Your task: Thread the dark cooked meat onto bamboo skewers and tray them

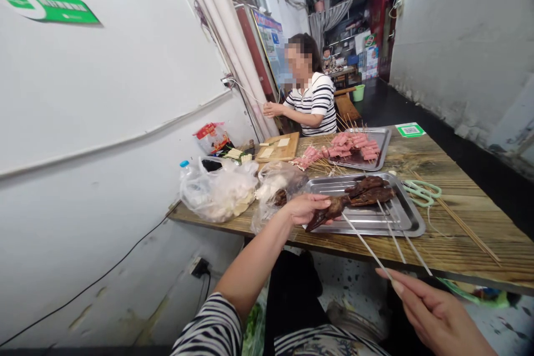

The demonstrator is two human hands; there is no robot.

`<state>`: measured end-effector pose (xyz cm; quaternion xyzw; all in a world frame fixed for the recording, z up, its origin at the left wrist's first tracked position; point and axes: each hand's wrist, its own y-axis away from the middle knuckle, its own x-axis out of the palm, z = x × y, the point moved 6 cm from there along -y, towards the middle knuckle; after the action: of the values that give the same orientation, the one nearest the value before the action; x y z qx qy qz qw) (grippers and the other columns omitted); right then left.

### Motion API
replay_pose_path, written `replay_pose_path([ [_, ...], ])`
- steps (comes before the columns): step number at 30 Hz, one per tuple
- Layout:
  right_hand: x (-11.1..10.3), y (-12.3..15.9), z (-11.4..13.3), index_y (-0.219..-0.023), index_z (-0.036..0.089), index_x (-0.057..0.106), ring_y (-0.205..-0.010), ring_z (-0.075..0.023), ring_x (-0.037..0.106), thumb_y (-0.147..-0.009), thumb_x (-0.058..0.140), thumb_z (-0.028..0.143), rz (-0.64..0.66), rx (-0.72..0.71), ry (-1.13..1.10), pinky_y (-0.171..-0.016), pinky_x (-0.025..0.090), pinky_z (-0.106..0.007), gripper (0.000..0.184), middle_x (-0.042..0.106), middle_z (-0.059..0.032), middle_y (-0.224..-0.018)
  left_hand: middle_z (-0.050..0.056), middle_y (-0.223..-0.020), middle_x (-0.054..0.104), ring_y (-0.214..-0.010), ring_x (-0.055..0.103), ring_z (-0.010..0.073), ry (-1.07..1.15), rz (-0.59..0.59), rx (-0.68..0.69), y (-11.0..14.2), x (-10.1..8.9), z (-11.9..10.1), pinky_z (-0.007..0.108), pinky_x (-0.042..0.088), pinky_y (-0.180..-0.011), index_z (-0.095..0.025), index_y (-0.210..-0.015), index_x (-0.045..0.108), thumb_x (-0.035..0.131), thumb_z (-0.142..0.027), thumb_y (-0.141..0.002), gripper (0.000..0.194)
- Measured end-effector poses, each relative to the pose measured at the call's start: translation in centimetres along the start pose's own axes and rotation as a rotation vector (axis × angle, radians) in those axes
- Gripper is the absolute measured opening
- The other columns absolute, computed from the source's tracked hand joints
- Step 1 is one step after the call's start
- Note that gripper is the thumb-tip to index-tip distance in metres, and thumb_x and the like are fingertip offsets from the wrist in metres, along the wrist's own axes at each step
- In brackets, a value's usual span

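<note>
My left hand (307, 208) grips a dark brown cooked piece of meat (329, 212), shaped like a duck head, over the near left part of a metal tray (411, 222). Between the thumb and fingers of my right hand (429, 306) is a pale skewer (367, 246). It slants up to the left, and its far end meets the meat; how deep it goes in is hidden. Similar dark meat pieces (371, 196) lie on the tray, and two more pale skewers (392, 233) stick out over its near edge.
Green-handled scissors (423, 192) and loose bamboo sticks (463, 228) lie right of the tray. Behind it, another tray (381, 150) bears pink skewered pieces (352, 144). Plastic bags (221, 189) and a cutting board (286, 150) are to the left. A person in stripes (319, 100) sits across the table.
</note>
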<state>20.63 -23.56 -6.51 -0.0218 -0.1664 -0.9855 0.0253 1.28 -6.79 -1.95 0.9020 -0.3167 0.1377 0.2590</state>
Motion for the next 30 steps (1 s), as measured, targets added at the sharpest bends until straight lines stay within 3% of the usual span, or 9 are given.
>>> replay_pose_path([
  [7,-0.07,0.24,-0.56,-0.118,0.017,0.069,-0.054,-0.0101,0.016,-0.075,0.056,0.069,0.011,-0.03,-0.014,-0.048,0.016,-0.025,0.069,0.024,0.0054,-0.058,0.014,-0.093,0.072,-0.087,0.071,0.0261,0.005,0.012,0.005,0.08,-0.07,-0.23,0.032,0.052,-0.071,-0.01,-0.102,0.066,0.078,-0.022,-0.071,0.035],
  [11,-0.02,0.06,-0.54,-0.119,0.015,0.068,-0.053,-0.0104,0.016,-0.074,0.055,0.072,0.061,-0.02,0.063,-0.048,0.014,-0.027,0.074,0.022,0.0058,-0.057,0.014,-0.094,0.072,-0.086,0.071,0.0256,-0.014,0.012,0.003,0.19,0.11,-0.24,0.032,0.053,-0.071,-0.01,-0.102,0.067,0.078,-0.022,-0.07,0.036],
  [15,-0.3,-0.05,-0.41,-0.12,0.01,0.066,-0.052,-0.0095,0.013,-0.075,0.051,0.074,0.012,-0.023,0.103,-0.05,0.01,-0.027,0.08,0.02,0.0063,-0.057,0.014,-0.092,0.073,-0.082,0.07,0.0242,-0.043,0.0,0.014,0.19,0.12,-0.17,0.032,0.053,-0.069,-0.01,-0.103,0.068,0.082,-0.024,-0.065,0.043],
  [20,-0.29,0.0,-0.67,-0.111,0.017,0.072,-0.052,-0.0098,0.013,-0.069,0.059,0.072,-0.002,0.022,0.002,-0.048,0.01,-0.028,0.071,0.02,0.0066,-0.056,0.014,-0.087,0.073,-0.079,0.07,0.0237,-0.073,0.018,0.01,0.08,0.12,-0.06,0.03,0.054,-0.067,-0.008,-0.106,0.068,0.084,-0.027,-0.063,0.049],
  [25,0.02,0.36,-0.4,-0.119,0.012,0.066,-0.05,-0.0073,0.009,-0.07,0.059,0.073,0.023,0.041,-0.054,-0.049,0.004,-0.026,0.078,0.013,0.009,-0.057,0.014,-0.089,0.073,-0.08,0.071,0.0243,-0.056,0.039,-0.007,-0.13,0.09,-0.03,0.032,0.054,-0.069,-0.01,-0.104,0.068,0.085,-0.027,-0.061,0.05],
  [30,-0.09,0.66,-0.17,-0.11,0.014,0.07,-0.053,-0.0085,0.012,-0.068,0.061,0.073,-0.009,0.019,-0.063,-0.051,0.006,-0.027,0.074,0.017,0.0067,-0.059,0.015,-0.095,0.073,-0.085,0.07,0.0258,-0.028,0.042,0.003,-0.12,0.08,-0.29,0.032,0.053,-0.071,-0.01,-0.104,0.068,0.085,-0.026,-0.062,0.047],
])
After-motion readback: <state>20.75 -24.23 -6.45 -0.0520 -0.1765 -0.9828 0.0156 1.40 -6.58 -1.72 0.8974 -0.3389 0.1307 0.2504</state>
